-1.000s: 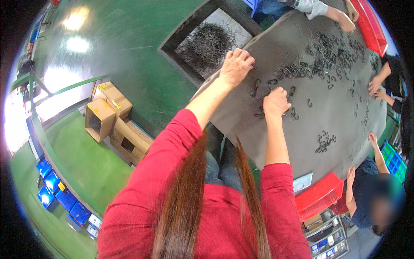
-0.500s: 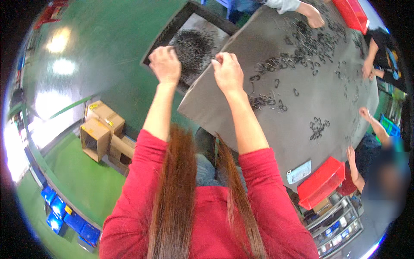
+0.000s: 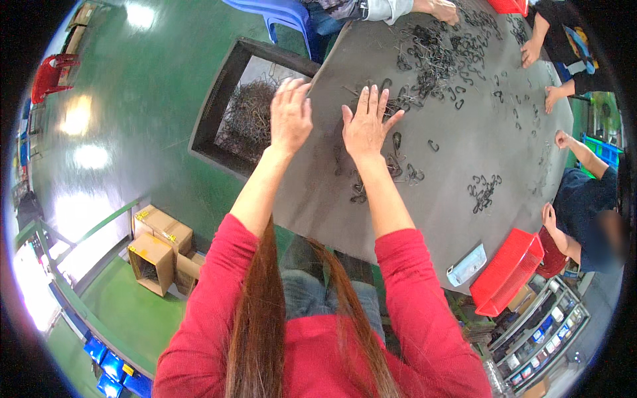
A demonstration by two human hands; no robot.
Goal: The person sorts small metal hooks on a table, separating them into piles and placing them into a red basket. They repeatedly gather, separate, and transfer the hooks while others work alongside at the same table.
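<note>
My right hand (image 3: 367, 127) lies palm down over the grey table (image 3: 431, 205), fingers spread, holding nothing. Beside it are small black hook-shaped pieces (image 3: 396, 140), some partly hidden under the hand and forearm. At the table's left edge is my left hand (image 3: 290, 118), its fingers stretched out and nothing visible in it. Just left of that hand, below the edge, a dark open bin (image 3: 207, 114) holds a tangled heap of thin dark pieces (image 3: 244, 123). A larger pile of the black pieces (image 3: 431, 56) covers the far part of the table.
A small cluster of black pieces (image 3: 484, 192), a pale blue packet (image 3: 466, 265) and a red basket (image 3: 507, 273) lie at the right. Co-workers' hands (image 3: 531, 50) rest around the far and right edges. A blue stool (image 3: 282, 14) and cardboard boxes (image 3: 158, 245) stand on the floor.
Both hands have gone from loosely closed fingers to stretched ones. My left hand has moved right, from over the bin to the table edge; my right hand now lies among the black pieces.
</note>
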